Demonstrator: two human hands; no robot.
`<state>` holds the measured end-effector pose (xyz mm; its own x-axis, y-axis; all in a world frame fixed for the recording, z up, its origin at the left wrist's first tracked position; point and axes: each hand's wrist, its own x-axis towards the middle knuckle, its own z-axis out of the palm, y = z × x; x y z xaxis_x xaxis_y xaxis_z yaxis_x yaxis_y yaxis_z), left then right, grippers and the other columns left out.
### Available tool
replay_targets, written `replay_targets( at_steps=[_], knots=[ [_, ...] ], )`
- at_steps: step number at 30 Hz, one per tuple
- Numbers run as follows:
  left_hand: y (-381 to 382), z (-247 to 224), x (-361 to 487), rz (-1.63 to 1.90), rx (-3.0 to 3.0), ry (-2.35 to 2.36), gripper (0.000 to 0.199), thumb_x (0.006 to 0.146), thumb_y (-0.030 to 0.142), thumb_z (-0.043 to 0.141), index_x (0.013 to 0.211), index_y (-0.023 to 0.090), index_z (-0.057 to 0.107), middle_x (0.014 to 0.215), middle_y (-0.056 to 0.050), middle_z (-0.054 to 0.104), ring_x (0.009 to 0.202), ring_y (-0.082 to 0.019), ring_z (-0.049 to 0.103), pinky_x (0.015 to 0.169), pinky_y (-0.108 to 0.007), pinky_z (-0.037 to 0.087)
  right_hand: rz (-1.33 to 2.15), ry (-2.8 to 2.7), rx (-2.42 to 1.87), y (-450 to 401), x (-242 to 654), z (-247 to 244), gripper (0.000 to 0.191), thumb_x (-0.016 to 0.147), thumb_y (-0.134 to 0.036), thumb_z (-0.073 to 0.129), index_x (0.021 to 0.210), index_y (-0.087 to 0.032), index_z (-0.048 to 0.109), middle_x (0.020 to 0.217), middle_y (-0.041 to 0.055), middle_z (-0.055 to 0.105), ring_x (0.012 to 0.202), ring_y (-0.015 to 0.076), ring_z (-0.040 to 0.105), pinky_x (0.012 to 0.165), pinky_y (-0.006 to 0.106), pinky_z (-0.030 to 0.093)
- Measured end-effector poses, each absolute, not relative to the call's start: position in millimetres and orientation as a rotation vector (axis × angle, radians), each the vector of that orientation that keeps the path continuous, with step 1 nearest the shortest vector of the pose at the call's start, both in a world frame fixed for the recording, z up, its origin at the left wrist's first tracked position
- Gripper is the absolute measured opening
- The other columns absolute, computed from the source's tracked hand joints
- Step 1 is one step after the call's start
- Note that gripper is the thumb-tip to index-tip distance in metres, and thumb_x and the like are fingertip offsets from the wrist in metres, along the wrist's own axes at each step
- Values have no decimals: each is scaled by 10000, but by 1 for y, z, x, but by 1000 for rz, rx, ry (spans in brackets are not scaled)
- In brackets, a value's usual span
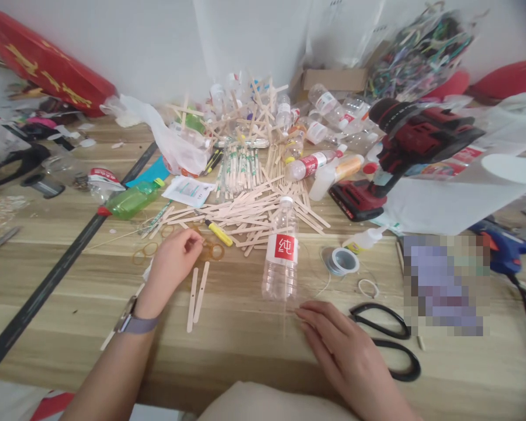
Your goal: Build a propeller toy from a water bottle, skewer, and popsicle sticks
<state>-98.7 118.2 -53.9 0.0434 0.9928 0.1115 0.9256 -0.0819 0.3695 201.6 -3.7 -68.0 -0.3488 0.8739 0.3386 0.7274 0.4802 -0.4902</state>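
Note:
My left hand (180,252) is closed, its fingertips curled together above some tan rubber bands (217,252). Whatever it may hold is too small to make out. Below it, two wooden craft sticks (197,298) with small dark marks lie side by side. My right hand (339,345) has its fingers pressed together beside the base of a clear plastic bottle (280,278) with a red and white label. A faint see-through strip (284,324) shows near these fingertips; whether they grip it is unclear. Black-handled scissors (397,356) lie partly behind my right hand.
Loose craft sticks (254,210) are heaped behind the bottle, beside a yellow cutter or marker (219,232). A red cordless drill (405,146) stands right. Nearby are a wire spool (342,261), small glue bottle (363,240), blue glue gun (504,248) and green bottle (134,199).

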Motion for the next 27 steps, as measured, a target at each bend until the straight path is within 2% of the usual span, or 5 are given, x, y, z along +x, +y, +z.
replay_targets(
  at_steps=[6, 11, 14, 20, 27],
  knots=[
    [120, -43, -97, 935, 1572, 1983, 127, 724, 321, 568, 734, 202, 610, 664, 13, 609, 603, -157, 528, 582, -259, 380, 344, -2145, -1300, -2, 201, -67, 239, 952, -176, 455, 1027, -197, 681, 973, 93, 724, 814, 202, 722, 686, 309, 617],
    [124, -40, -92, 1363, 1124, 1584, 93, 678, 256, 621, 692, 195, 553, 636, 35, 572, 493, -89, 405, 467, -210, 285, 312, -2139, -1294, -3, 202, -66, 227, 949, -164, 461, 1006, -179, 681, 946, 95, 721, 801, 199, 718, 677, 306, 614],
    [126, -35, -90, 1419, 1060, 1484, 94, 661, 223, 647, 682, 184, 565, 690, 22, 597, 500, -72, 408, 462, -203, 273, 314, -2132, -1292, -3, 202, -65, 228, 950, -162, 459, 1005, -179, 680, 938, 95, 721, 799, 195, 717, 675, 301, 612],
    [124, -25, -88, 1413, 1113, 1467, 95, 687, 250, 665, 683, 196, 587, 535, 57, 455, 491, -89, 381, 461, -214, 262, 323, -2113, -1300, -2, 202, -64, 233, 949, -166, 460, 1007, -191, 685, 937, 92, 724, 791, 191, 717, 676, 297, 609],
    [121, -23, -86, 1374, 1020, 1464, 92, 672, 239, 659, 653, 185, 587, 584, 36, 501, 494, -81, 386, 433, -205, 262, 300, -2106, -1285, -3, 202, -61, 221, 946, -158, 467, 992, -187, 681, 927, 94, 727, 785, 187, 717, 670, 290, 607]
  ],
)
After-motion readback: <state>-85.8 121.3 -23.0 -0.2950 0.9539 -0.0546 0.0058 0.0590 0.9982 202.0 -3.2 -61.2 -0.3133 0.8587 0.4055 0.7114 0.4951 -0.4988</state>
